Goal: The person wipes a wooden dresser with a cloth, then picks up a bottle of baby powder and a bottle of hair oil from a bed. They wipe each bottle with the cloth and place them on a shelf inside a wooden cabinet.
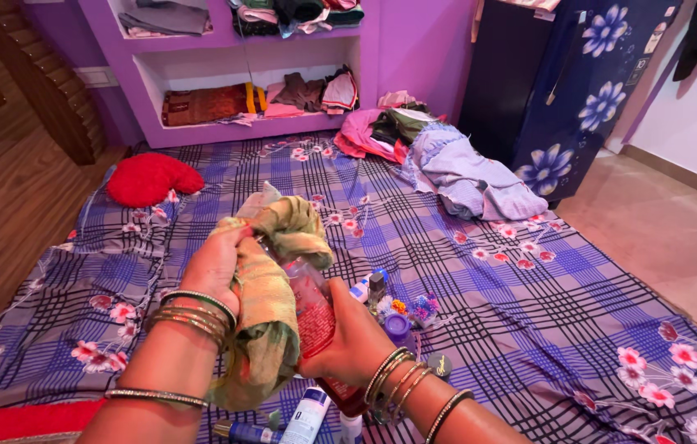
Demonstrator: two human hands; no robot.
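My left hand [215, 265] grips a greenish-yellow cloth [270, 316] and presses it against a clear bottle with red contents [313, 316]. My right hand [350, 335] holds that bottle from below, tilted up to the left. The cloth wraps over the bottle's top and hangs down between my wrists. Both wrists wear several bangles.
Small bottles, tubes and jars [389, 308] lie on the purple checked floral sheet [529, 312] under my hands. A red heart-shaped cushion [151, 178] lies at the left, a heap of clothes [455, 160] at the back right. Purple shelves [233, 66] and a dark flowered fridge [578, 90] stand behind.
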